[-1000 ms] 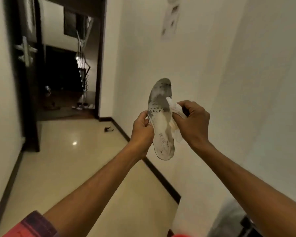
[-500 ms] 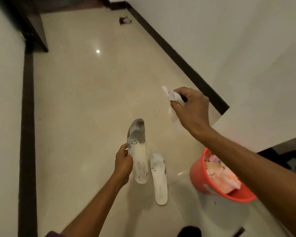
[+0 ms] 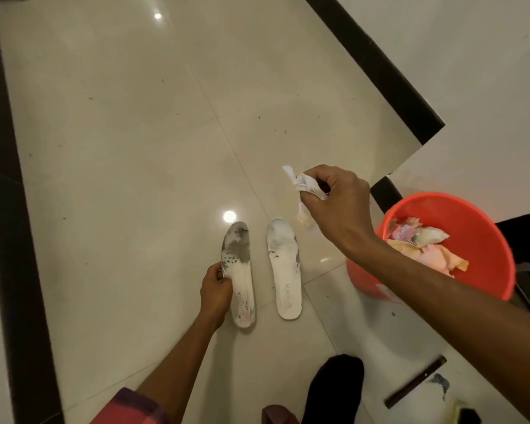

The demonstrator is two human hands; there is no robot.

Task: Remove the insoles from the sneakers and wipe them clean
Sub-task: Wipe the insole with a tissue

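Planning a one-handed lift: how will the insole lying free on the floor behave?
The free insole looks thin and flat, so probably light and bendy, drooping if lifted by one end. On the glossy floor it may slide when nudged.

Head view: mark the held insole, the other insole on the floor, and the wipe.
held insole (image 3: 242,280), head view, white midsection.
floor insole (image 3: 284,270), head view, middle of its top face.
wipe (image 3: 306,183), head view, bunched white part.

Home hallway: tiled floor (image 3: 135,148), dark skirting (image 3: 374,62).
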